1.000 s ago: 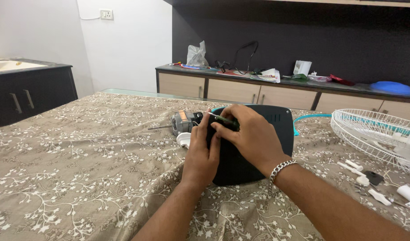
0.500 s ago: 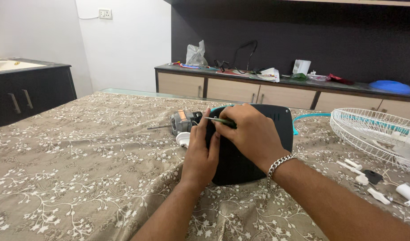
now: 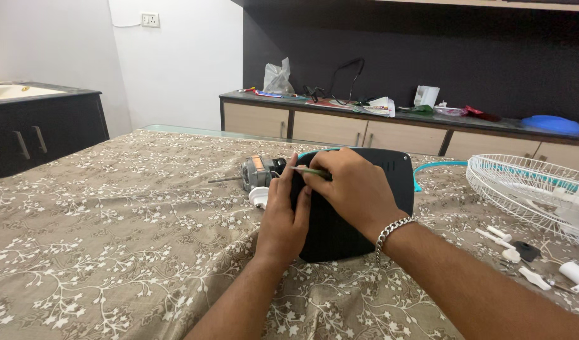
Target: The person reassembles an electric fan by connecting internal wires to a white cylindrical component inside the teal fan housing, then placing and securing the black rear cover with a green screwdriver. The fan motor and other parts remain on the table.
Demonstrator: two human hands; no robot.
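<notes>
The work in hand looks like the loosening or tightening of a screw on the black plastic base (image 3: 358, 208), which lies flat on the table (image 3: 113, 239) covered with a brown flowered cloth. The right hand (image 3: 355, 192) has its fingers closed around a thin green screwdriver (image 3: 309, 170), whose tip points to the left, toward the near left corner of the base. The left hand (image 3: 284, 217) lies on the left edge of the base, fingers pressed together against it, and seems to hold it steady.

I judge that the next move calls for keeping the tip seated and turning with small wrist motion, while the left hand stops the base from sliding on the cloth.

Just beside the left hand, on the far side, lie a small grey motor (image 3: 259, 171) with its shaft pointing left and a white plug (image 3: 259, 197); these are close, so the tool has little room there. On the right, well apart, a white wire fan guard (image 3: 522, 186) and small white parts (image 3: 513, 245) lie on the cloth. The near and left parts of the table give open room
</notes>
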